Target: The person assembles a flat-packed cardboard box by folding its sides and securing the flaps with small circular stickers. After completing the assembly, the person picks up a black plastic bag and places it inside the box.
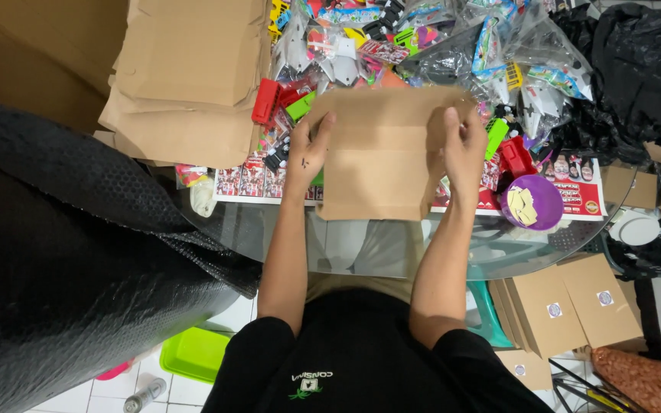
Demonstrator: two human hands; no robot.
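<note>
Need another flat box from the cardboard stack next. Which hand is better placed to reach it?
Left, probably. The left hand grips the brown box on the cardboard stack side; the right hand holds the far edge.

Glass table (392,256): landmark. On its far side, a heap of bagged plastic toys (422,46). Far left, a stack of flat cardboard sheets (193,76). On its right edge, a purple bowl (532,202) holding pale slips. Left of it, a black bubble-wrap roll (63,252). Below right, folded brown boxes (568,306). Below left, a green tray (193,353).
</note>
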